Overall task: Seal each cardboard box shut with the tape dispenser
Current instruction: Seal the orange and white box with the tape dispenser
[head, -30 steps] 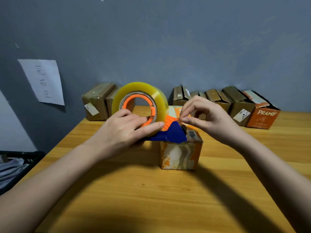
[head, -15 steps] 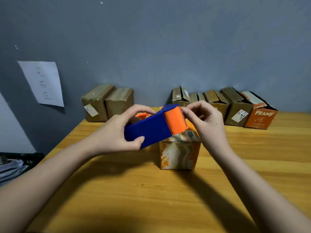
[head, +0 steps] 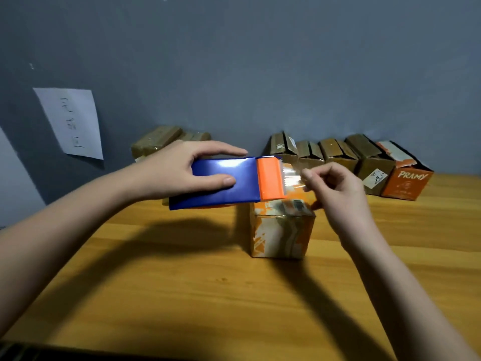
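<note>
While the left hand (head: 179, 175) grips the blue-and-orange tape dispenser (head: 234, 182) above the small orange box (head: 281, 230) mid-table, right hand (head: 335, 188) fingertips pinch the clear tape end (head: 294, 178), which could slip, fold or self-stick.

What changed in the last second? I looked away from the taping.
The left hand turned the tape dispenser flat, its roll now hidden. The right hand pinched the tape end and drew it out rightward. The small box and back rows stayed put.

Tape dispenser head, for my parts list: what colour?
Orange, on a blue body; head view.
</note>
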